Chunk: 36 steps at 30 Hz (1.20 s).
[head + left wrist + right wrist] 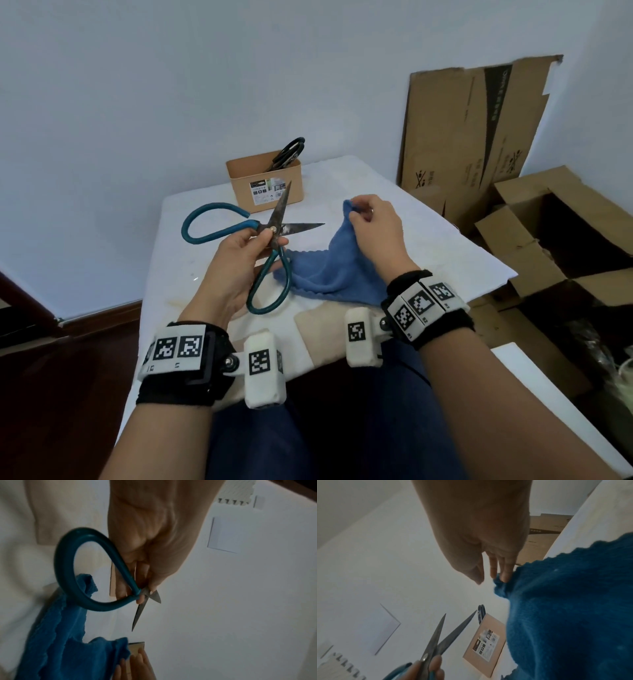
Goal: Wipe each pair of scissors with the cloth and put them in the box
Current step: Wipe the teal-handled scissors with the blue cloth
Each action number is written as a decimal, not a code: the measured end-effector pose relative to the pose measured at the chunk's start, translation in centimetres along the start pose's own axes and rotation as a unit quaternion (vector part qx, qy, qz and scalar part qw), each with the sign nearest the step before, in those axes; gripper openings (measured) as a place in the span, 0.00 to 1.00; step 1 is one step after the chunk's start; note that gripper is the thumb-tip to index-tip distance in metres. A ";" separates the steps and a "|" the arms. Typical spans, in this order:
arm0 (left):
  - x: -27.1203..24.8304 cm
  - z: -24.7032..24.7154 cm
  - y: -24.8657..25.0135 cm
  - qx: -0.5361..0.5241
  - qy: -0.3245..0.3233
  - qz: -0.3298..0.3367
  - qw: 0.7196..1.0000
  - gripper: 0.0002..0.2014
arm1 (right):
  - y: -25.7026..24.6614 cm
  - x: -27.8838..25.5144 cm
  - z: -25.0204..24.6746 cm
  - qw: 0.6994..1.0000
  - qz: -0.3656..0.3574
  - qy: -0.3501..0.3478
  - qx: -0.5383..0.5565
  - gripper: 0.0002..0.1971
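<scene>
White table (428, 240), labelled box (265, 183), scissors (270, 229)

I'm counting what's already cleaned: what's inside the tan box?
Black scissor handles stick out of the tan box. Its walls hide the blades and whatever else lies lower down.

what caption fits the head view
Left hand holds open scissors, right hand lifts cloth before box.

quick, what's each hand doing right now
Left hand: pinches the teal scissors at the pivot, blades open.
Right hand: pinches the blue cloth, lifting one corner.
</scene>
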<state>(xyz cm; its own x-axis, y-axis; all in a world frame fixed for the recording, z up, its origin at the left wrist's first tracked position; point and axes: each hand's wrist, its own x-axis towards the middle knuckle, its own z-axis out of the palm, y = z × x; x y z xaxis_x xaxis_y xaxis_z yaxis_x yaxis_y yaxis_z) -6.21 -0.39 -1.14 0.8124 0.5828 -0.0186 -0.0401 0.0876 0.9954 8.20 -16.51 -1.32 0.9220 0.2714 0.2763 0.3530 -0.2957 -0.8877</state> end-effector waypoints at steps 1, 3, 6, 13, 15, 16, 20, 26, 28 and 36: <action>0.2 0.0 0.1 0.016 0.005 0.010 1.000 0.08 | -0.2 0.1 0.3 1.000 0.005 -0.021 -0.012 0.13; 0.4 0.0 0.5 0.060 0.018 0.037 0.997 0.09 | -0.6 0.2 0.9 0.999 0.004 -0.026 -0.024 0.12; 0.8 0.0 1.4 0.219 0.058 0.110 0.968 0.09 | -1.6 0.4 1.0 0.999 0.011 -0.042 -0.006 0.09; 1.3 0.4 2.9 0.545 0.056 0.235 0.803 0.14 | -4.6 -1.6 0.6 0.953 0.117 -0.200 0.197 0.17; 1.6 0.4 2.7 0.580 0.033 0.267 0.768 0.13 | -5.0 -2.5 0.5 0.930 0.147 -0.246 0.231 0.23; 1.7 0.3 2.5 0.596 0.027 0.277 0.753 0.14 | -5.0 -2.8 0.4 0.919 0.158 -0.269 0.240 0.24; 2.0 0.0 1.6 0.610 0.037 0.278 0.741 0.14 | -4.4 -3.5 0.8 0.893 0.172 -0.332 0.250 0.18; 2.2 -0.1 0.8 0.585 0.048 0.297 0.753 0.16 | -3.3 -3.6 2.0 0.881 0.204 -0.289 0.316 0.05; 1.8 0.0 0.9 0.564 0.049 0.299 0.769 0.17 | -2.6 -3.6 2.0 0.882 0.204 -0.258 0.337 0.05; -0.6 0.3 0.9 0.043 0.011 -0.022 0.999 0.10 | -0.8 -3.4 1.2 0.889 0.197 -0.197 0.364 0.04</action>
<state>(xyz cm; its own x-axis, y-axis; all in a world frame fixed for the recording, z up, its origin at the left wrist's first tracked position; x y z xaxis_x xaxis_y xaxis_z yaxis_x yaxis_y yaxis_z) -6.52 -0.88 -0.22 0.7989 0.5981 -0.0634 0.0457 0.0447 0.9980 4.58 -16.15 -2.00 0.7734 0.6201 -0.1319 -0.3132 0.1928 -0.9299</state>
